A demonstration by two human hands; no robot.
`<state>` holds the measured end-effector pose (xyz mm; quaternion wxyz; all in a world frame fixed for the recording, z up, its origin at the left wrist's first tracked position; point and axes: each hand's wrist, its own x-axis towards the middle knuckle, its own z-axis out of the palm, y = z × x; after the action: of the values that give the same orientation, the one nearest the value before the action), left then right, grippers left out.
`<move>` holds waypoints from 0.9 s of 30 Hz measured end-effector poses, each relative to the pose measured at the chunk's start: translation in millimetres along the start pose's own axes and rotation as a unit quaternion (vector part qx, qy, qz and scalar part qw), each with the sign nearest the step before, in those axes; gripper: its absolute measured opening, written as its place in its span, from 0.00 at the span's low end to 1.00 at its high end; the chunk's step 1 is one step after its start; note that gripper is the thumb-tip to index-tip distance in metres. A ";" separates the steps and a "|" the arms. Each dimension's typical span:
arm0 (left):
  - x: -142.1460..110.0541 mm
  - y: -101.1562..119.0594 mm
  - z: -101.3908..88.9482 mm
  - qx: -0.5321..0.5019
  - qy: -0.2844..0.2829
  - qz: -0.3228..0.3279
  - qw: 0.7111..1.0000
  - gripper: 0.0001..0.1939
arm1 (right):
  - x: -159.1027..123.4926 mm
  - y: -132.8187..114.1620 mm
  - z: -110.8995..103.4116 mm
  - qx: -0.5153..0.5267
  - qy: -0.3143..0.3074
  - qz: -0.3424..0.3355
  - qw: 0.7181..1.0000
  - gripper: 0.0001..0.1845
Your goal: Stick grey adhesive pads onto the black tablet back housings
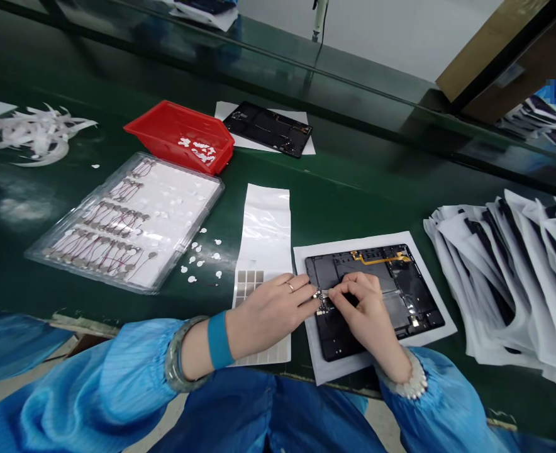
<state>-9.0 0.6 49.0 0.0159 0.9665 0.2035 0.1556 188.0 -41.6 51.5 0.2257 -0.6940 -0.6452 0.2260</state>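
Observation:
An opened black tablet housing (386,296) lies on a white sheet (436,330), with its inner parts and an orange ribbon cable (382,258) showing. My left hand (273,308) reaches over a sheet of grey square stickers (247,277) to the housing's left edge. Its fingers are stretched out and the tips touch the small parts there; the thumb is hidden. My right hand (365,308) is over the housing. Thumb and forefinger pinch together beside the left fingertips, and whatever is between them is too small to name.
Left stands a clear tray (183,220) with rows of small wired discs. White sticker bits (200,258) lie beside it. Behind are a red bin (165,135) and a second black tablet housing (268,129). Wrapped panels (509,283) are stacked right; peeled strips (37,132) lie far left.

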 end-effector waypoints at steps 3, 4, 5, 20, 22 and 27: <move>-0.1 0.2 0.7 -0.001 -0.005 -0.001 1.000 0.09 | 0.1 -0.1 -0.1 0.000 0.004 -0.001 1.000 0.10; 0.0 0.2 0.9 -0.001 -0.010 -0.002 1.000 0.09 | 0.2 -0.1 -0.3 -0.001 0.004 -0.001 1.000 0.10; 0.1 0.3 1.0 -0.001 -0.015 -0.003 1.000 0.10 | 0.3 -0.1 -0.4 -0.002 0.004 -0.001 1.000 0.10; 6.5 4.9 -2.7 0.023 -0.051 -0.012 0.998 0.13 | 1.8 0.7 -4.3 -0.052 0.005 -0.056 0.997 0.10; 6.4 5.6 -1.7 0.025 -0.047 -0.011 0.999 0.13 | 4.4 2.3 -11.3 -0.054 -0.016 -0.070 0.996 0.12; 9.9 3.3 -3.4 0.017 -0.046 -0.015 0.999 0.11 | 17.0 12.8 -35.9 -0.025 0.041 -0.073 0.996 0.14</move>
<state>-0.2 1.5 55.4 0.0108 0.9695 0.2199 0.1075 221.0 -26.3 71.9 0.2506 -0.6590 -0.6899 0.1639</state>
